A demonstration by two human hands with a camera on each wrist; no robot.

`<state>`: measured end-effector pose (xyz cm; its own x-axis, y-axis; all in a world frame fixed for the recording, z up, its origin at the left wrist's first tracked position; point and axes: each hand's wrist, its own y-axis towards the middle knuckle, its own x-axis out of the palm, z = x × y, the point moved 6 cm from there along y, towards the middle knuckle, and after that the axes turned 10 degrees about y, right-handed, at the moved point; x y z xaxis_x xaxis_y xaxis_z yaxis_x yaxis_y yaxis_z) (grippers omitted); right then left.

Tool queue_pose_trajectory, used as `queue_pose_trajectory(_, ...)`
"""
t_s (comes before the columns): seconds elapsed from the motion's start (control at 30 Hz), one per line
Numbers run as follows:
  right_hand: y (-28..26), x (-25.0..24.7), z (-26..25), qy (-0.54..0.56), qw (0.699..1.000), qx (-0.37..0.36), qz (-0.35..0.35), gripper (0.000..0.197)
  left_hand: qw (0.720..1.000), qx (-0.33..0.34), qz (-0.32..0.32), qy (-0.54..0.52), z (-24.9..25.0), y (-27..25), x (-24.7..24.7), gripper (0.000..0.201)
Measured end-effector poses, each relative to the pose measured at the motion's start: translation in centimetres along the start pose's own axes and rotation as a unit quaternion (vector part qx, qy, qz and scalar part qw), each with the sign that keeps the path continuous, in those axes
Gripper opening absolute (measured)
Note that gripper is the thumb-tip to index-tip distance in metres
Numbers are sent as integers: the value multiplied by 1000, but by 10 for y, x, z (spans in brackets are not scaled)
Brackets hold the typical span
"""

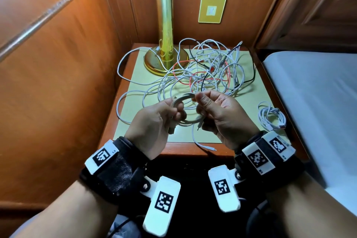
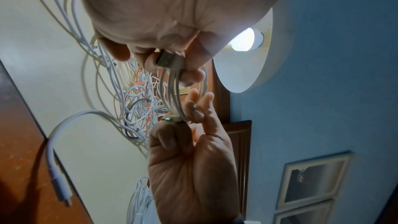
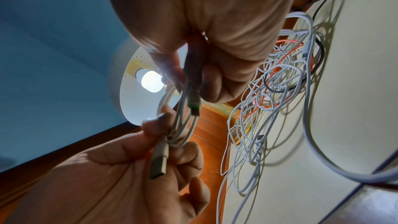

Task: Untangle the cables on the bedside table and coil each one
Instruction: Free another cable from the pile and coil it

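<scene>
Both hands, left hand [image 1: 154,120] and right hand [image 1: 222,114], are gripping a second coil [image 1: 186,107]; one coil [image 1: 271,116] is lying finished, the tangle [image 1: 208,69] waiting.

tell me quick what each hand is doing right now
Left hand: closed, gripping the white cable coil near its USB plug.
Right hand: closed, pinching the other side of the same coil.

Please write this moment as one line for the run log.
left hand: holds white cable coil | right hand: pinches same coil | tangle: on table | finished coil: table right
</scene>
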<state>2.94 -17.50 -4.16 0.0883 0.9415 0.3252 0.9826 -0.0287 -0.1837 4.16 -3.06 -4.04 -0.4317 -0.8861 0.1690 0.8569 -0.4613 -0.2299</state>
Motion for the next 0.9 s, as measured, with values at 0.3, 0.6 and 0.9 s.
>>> queue_pose_trajectory(0.3,-1,11,8,-18,999,-22,-26,7,991,21,125,45,1,2,-7,39)
queue_pose_trajectory(0.6,-1,0,-2,-186,974,-129,7,13,981,87,137,106,5,5,-13,41)
queue_pose_trajectory(0.9,-1,-8,-9,-240,959,-152,19,15,932,154,131,300,10,3,-18,25)
